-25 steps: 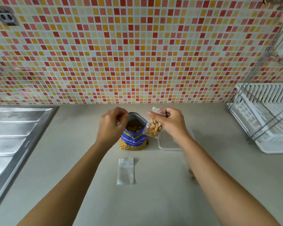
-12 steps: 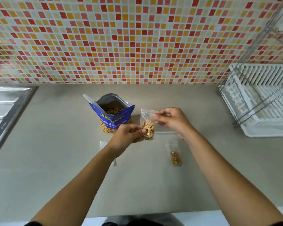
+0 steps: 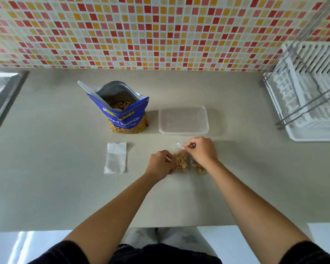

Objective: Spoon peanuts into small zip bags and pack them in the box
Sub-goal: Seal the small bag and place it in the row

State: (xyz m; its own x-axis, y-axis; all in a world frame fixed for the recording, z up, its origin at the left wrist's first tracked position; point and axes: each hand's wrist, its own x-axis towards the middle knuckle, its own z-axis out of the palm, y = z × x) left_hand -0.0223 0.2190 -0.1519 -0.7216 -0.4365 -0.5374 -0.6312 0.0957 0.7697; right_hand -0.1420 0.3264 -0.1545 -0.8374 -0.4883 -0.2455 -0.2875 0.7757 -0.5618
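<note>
Sealing step, by the look of it: the filled zip bag (image 3: 181, 161) lies on the tabletop (image 3: 65, 187) near the clear box (image 3: 183, 121). The left hand (image 3: 159, 163) pinches its lower side, and the right hand (image 3: 203, 151) has its fingers (image 3: 189, 144) pinched on the top edge, apparently at the zip strip. A second filled bag (image 3: 199, 168) lies just beside it, partly under the right wrist; an empty bag (image 3: 115, 159) waits to the left, near the open peanut pouch (image 3: 125, 111). Next move likely calls for running the pinch along the strip until it closes, then lifting the filled bags into the box.
</note>
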